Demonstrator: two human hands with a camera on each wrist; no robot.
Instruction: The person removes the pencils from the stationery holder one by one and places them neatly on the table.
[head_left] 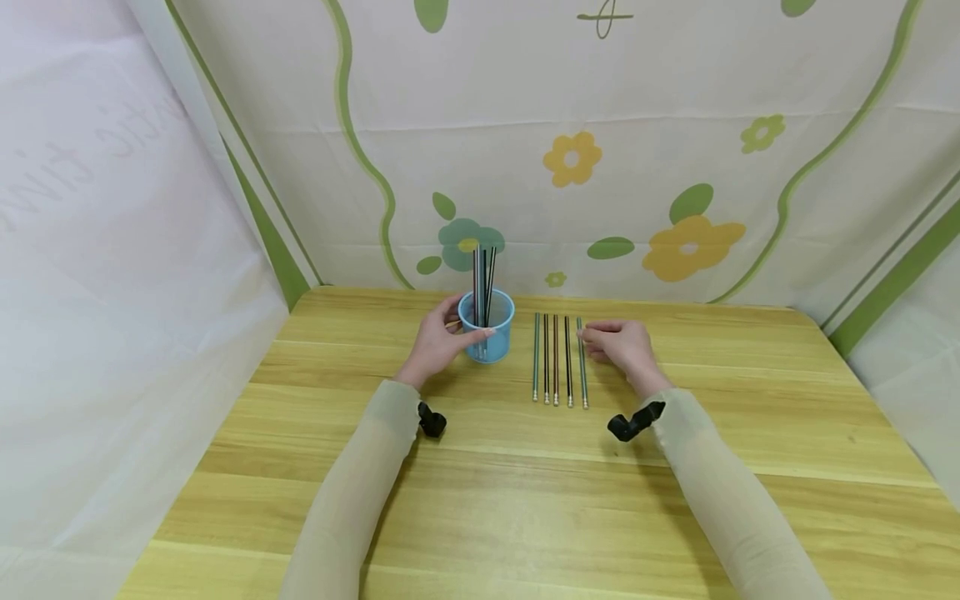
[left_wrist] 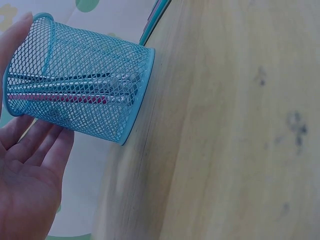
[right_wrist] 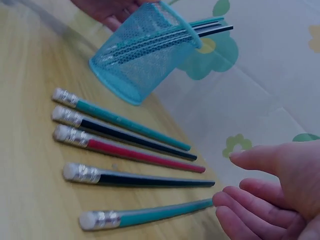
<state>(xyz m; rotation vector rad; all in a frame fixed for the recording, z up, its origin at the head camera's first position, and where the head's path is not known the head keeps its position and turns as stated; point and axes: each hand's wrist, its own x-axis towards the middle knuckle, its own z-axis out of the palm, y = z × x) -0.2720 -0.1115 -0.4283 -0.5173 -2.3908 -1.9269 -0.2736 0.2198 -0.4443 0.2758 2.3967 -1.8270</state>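
Note:
A light-blue mesh pencil cup (head_left: pixel 498 342) stands upright near the back of the table, with several pencils (head_left: pixel 480 283) in it. My left hand (head_left: pixel 438 342) holds the cup from its left side, thumb at the near side and fingers behind. To the right of the cup lies a row of several pencils with white erasers toward me: a green pencil (head_left: pixel 536 358), a black pencil (right_wrist: pixel 140 140), a red pencil (right_wrist: pixel 145 153), another black pencil (right_wrist: pixel 155 179) and a second green pencil (right_wrist: pixel 160 211). My right hand (right_wrist: pixel 275 185) is at the tip of the rightmost green pencil, thumb apart from the fingers.
The wooden table (head_left: pixel 495 500) ends at a white cloth backdrop (head_left: pixel 487 83) printed with flowers, just behind the cup and pencils. Another white cloth (head_left: pixel 112 292) hangs along the left. Black wrist mounts (head_left: pixel 431 421) sit on both wrists.

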